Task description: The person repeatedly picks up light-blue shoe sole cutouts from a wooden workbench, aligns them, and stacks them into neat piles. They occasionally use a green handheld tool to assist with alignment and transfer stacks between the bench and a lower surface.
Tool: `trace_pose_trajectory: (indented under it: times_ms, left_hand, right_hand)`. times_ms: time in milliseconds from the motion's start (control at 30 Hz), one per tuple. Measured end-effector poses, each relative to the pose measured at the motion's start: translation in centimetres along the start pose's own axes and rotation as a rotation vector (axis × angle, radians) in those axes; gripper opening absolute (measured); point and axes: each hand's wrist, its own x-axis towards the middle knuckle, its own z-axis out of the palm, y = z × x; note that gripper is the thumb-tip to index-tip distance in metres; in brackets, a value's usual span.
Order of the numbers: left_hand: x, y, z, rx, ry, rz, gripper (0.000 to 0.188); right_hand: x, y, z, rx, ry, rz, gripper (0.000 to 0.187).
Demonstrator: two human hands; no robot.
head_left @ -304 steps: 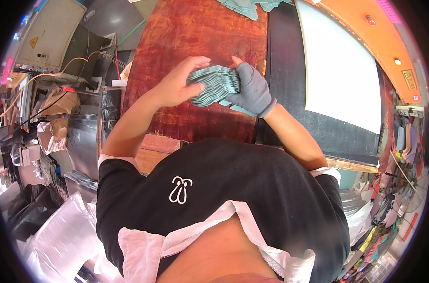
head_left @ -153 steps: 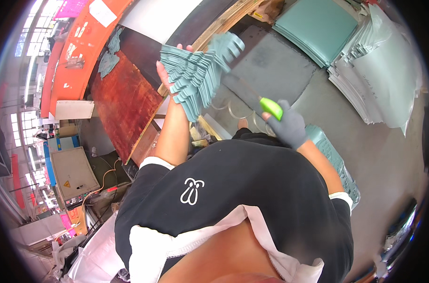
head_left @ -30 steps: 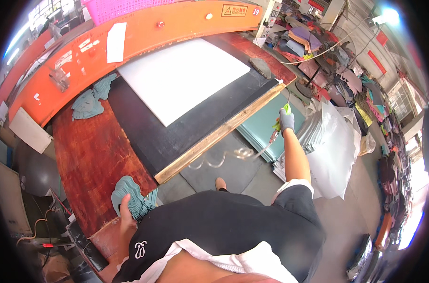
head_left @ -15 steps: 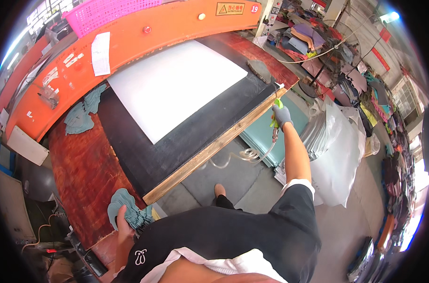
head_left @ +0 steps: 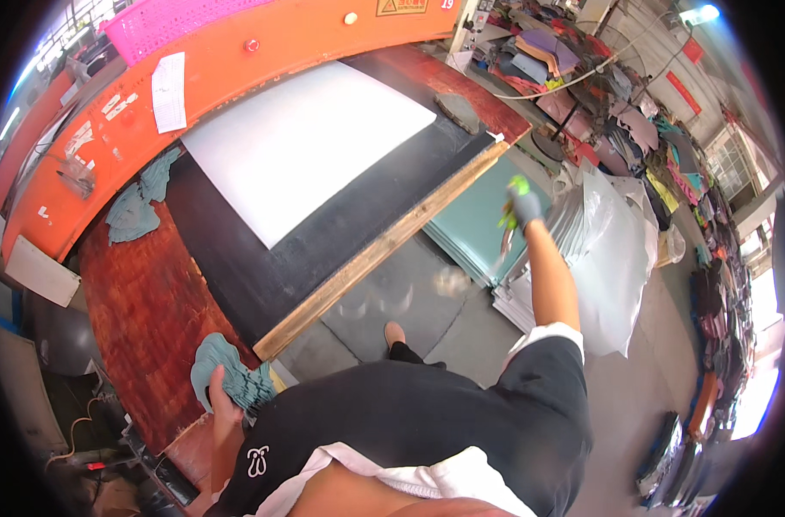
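From where I stand, the left arm (head_left: 223,452) is held low and close in, its bare left hand (head_left: 226,405) gripping. The right arm (head_left: 553,280) stretches forward and outward, the grey-gloved right hand (head_left: 527,208) curled tight, blurred.

Warning sign (head_left: 402,8), number (head_left: 447,3), both on orange beam (head_left: 302,34)

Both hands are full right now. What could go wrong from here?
The left hand alone grips the uneven bundle of teal pieces, so some might slide out. The right hand is stretched out with the green tool and might brush the translucent sheets, which look close, though depth is unclear. The coiled hose, blurred here, could snag the foot.
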Motion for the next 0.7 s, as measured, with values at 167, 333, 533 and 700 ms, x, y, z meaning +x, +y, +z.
trace_pose_trajectory:
  times_ms: [167,333,533,700]
  left_hand:
    - [0.6,-0.8,-1.3,-0.075,0.109,-0.032,0.041]
    - [0.4,-0.9,-0.7,-0.135,0.053,-0.034,0.039]
    - [0.3,-1.1,-0.6,-0.162,0.035,0.016,0.038]
    - [0.4,-1.9,-2.6,-0.158,0.065,-0.068,0.033]
  right_hand:
    - [2.6,0.2,-2.9,0.008,0.197,0.119,0.040]
    - [-13.9,-5.1,6.3,-0.186,-0.720,-0.059,0.023]
    - [-26.2,-7.4,8.9,-0.350,-1.042,-0.573,0.034]
    - [-11.7,-5.0,7.1,-0.018,-0.137,-0.013,0.030]
